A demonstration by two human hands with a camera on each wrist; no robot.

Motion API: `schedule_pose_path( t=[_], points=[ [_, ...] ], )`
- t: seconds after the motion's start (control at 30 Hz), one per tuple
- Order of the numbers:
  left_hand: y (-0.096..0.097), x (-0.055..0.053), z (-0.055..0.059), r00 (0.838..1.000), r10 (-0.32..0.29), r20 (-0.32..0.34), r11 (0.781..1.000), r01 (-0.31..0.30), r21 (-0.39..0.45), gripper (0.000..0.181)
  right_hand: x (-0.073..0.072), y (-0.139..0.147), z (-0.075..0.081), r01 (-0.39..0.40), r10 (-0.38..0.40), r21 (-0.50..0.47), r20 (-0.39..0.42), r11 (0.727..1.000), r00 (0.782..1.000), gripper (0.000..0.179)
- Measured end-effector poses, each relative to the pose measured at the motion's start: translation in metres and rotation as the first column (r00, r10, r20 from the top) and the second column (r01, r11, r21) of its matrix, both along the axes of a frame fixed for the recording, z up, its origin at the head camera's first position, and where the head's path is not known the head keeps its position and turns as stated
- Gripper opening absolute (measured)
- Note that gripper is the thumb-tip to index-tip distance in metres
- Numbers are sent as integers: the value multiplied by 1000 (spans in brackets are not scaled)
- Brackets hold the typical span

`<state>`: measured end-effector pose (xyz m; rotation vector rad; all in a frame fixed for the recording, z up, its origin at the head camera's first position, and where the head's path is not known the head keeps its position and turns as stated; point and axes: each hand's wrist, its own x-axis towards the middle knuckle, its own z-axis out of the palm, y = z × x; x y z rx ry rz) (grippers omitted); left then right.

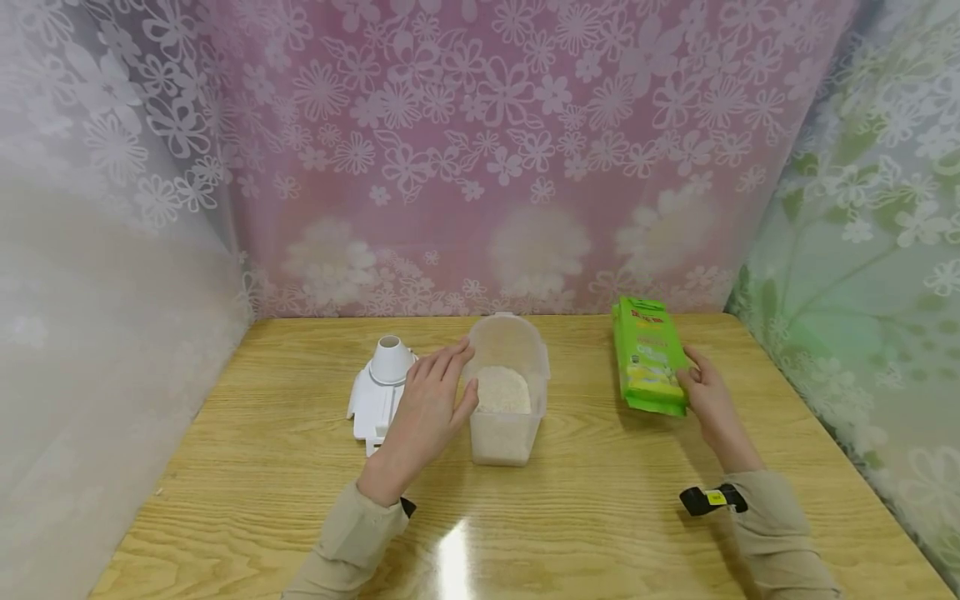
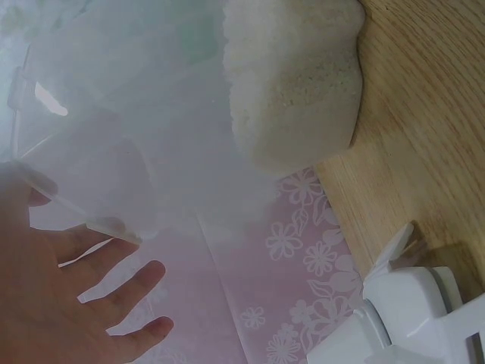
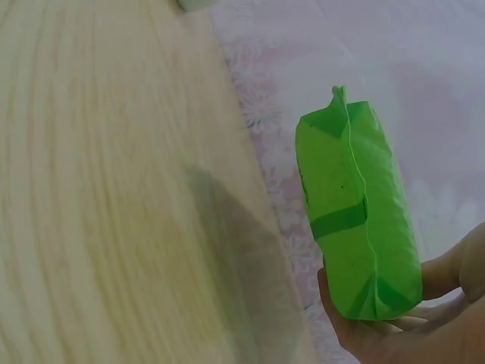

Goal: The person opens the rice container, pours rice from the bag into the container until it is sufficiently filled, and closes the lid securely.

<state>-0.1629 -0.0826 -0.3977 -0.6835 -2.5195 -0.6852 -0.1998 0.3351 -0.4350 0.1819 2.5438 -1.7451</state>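
Observation:
A translucent plastic container [image 1: 536, 400], partly filled with white grain-like stuff [image 1: 504, 392], stands upright on the table. My left hand [image 1: 431, 400] is at its left side, fingers extended and thumb near the rim. The left wrist view shows the fingertips of this hand [image 2: 83, 296] right at the container's rim [image 2: 76, 212], the outer fingers spread apart. On the right, my right hand [image 1: 712, 404] grips a bright green packet [image 1: 651, 358] by its right side, tilted over the table. The right wrist view shows the sealed, seamed end of this packet [image 3: 356, 220].
To the left of the container lies a white plastic part [image 1: 371, 404] with a cone-shaped spout [image 1: 392, 360], partly covered by my left hand. The wooden table [image 1: 585, 525] ends at a pink flowered curtain [image 1: 450, 233], with pale curtains at both sides.

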Motion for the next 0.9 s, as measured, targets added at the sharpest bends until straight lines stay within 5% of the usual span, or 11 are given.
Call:
schedule_pose_path(
  t=[0.23, 0.4, 0.57, 0.9],
  points=[
    [1, 1, 1, 1000, 0, 18, 1000, 0, -1, 42, 0, 6, -9, -45, 44, 31, 11, 999, 999, 64],
    [1, 1, 1, 1000, -6, 19, 1000, 6, 6, 42, -1, 10, -11, -109, 98, 132, 86, 985, 991, 65],
    [1, 0, 0, 1000, -6, 13, 1000, 6, 8, 41, -2, 11, -8, -125, 107, 134, 129, 983, 986, 69],
    [0, -1, -1, 1000, -6, 27, 1000, 6, 6, 42, 0, -9, 20, -66, 85, 212, -82, 975, 993, 70]
  ],
)
